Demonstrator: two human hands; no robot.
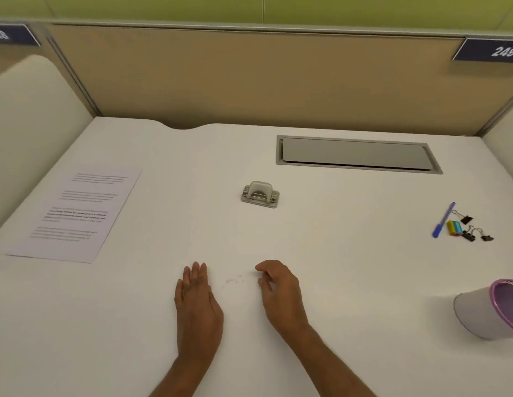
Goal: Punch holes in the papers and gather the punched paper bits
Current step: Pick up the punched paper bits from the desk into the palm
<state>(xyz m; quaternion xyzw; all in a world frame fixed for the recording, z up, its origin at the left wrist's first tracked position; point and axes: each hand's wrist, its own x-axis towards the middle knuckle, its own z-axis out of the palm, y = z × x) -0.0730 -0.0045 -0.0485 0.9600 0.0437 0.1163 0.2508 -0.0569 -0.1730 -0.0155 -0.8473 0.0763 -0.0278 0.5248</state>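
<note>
Our left hand lies flat on the white desk, fingers straight and together, holding nothing. Our right hand rests beside it with fingers loosely curled, and nothing shows in its grasp. The faint scatter of punched paper bits sits between our two hands, near the fingertips. The grey hole punch stands beyond the hands, well apart. The printed sheet lies far out past our left hand. Off past our right hand we see a blue pen, an eraser, binder clips and a purple-rimmed bin.
</note>
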